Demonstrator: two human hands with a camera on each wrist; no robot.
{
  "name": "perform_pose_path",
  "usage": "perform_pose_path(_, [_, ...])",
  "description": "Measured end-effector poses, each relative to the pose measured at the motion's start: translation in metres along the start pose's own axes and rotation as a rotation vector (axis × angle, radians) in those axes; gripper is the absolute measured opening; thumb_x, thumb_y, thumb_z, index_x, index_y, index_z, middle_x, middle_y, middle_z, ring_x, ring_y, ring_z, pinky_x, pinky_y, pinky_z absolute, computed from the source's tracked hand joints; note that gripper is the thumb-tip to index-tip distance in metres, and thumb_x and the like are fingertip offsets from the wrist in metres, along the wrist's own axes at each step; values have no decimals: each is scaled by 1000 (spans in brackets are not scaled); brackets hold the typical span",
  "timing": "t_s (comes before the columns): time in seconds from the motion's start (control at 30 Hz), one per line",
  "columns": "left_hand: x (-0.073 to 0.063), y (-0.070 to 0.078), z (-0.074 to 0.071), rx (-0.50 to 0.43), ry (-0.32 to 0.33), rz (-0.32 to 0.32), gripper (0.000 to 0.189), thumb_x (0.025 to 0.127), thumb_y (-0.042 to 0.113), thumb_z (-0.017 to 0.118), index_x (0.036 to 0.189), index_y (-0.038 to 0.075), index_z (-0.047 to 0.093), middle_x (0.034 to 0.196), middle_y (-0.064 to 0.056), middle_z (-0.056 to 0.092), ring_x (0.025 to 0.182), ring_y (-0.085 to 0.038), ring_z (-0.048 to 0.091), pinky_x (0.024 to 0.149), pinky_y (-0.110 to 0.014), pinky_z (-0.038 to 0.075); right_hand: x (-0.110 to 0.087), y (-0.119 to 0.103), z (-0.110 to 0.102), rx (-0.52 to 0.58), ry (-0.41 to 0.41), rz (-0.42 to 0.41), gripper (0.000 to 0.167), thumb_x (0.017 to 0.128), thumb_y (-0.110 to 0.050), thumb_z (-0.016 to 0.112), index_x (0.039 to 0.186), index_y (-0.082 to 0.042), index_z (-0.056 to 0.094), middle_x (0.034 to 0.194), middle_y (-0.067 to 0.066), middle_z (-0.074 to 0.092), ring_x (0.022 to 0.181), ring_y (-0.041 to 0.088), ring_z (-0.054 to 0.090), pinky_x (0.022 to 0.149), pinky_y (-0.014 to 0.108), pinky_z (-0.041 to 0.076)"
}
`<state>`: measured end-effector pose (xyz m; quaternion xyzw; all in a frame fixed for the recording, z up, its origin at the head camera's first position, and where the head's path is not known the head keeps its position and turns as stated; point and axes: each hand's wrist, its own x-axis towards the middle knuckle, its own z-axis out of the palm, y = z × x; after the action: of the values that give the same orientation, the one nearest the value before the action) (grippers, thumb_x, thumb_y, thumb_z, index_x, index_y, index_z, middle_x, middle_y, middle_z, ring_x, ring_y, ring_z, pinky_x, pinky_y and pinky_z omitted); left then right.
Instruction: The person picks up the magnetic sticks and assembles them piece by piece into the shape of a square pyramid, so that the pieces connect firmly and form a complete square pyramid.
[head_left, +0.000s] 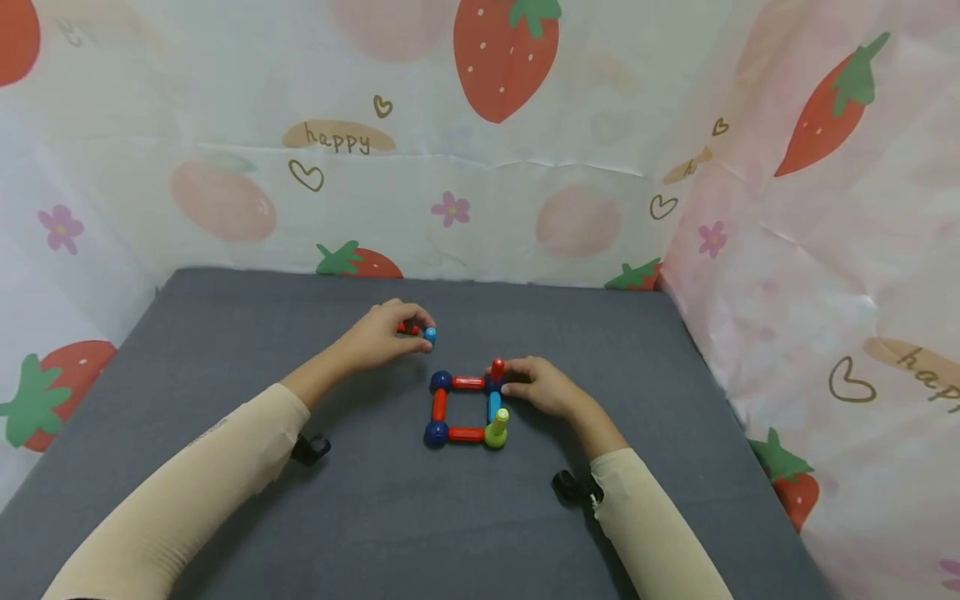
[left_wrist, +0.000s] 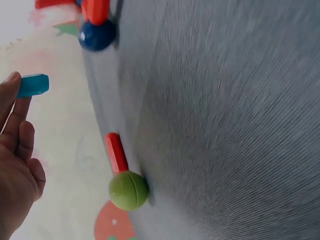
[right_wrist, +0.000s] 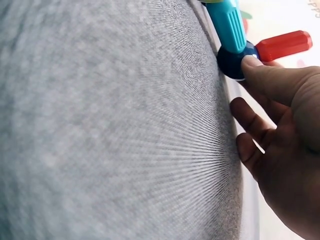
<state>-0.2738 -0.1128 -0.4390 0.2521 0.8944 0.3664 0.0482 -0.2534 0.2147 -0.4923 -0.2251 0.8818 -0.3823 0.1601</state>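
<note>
A square of toy building rods and balls lies on the grey table. Red rods form its far, left and near sides, and a light blue rod its right side. Dark blue balls sit at three corners, a green ball at the near right one. My right hand pinches the far right dark blue ball, from which a red rod stands up. Beyond the square, my left hand holds a loose light blue rod above the table between thumb and fingers.
A loose red rod joined to a green ball lies on the table near my left hand, partly hidden by it in the head view. A yellow-green rod stands on the square's green corner. Strawberry-print cloth hangs behind the table.
</note>
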Motion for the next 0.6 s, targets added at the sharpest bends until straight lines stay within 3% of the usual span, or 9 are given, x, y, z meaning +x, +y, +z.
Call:
perform_pose_path(0.1, [-13, 9, 2, -43, -8, 22, 19, 94, 30, 77, 110, 24, 70, 114, -5, 60, 108, -30, 53, 91, -43, 45, 1, -1, 0, 0, -1, 0, 35, 100, -17, 69, 135, -21, 69, 133, -1, 68, 125, 23, 57, 112, 48, 42])
perform_pose_path(0.37, [-39, 30, 8, -77, -47, 124, 22, 90, 27, 81, 109, 25, 71, 108, -2, 64, 103, -22, 55, 90, -44, 49, 1, -2, 0, -25, 2, -2, 37, 100, -19, 68, 137, -21, 67, 134, 0, 67, 125, 23, 56, 112, 50, 41])
perform_pose_path(0.6, [-52, 32, 21, -77, -82, 121, 23, 89, 30, 82, 108, 27, 70, 108, 2, 64, 101, -17, 54, 91, -47, 50, 0, -1, 0, -28, 5, -12, 37, 100, -19, 68, 136, -22, 68, 134, 1, 67, 124, 23, 56, 112, 50, 41])
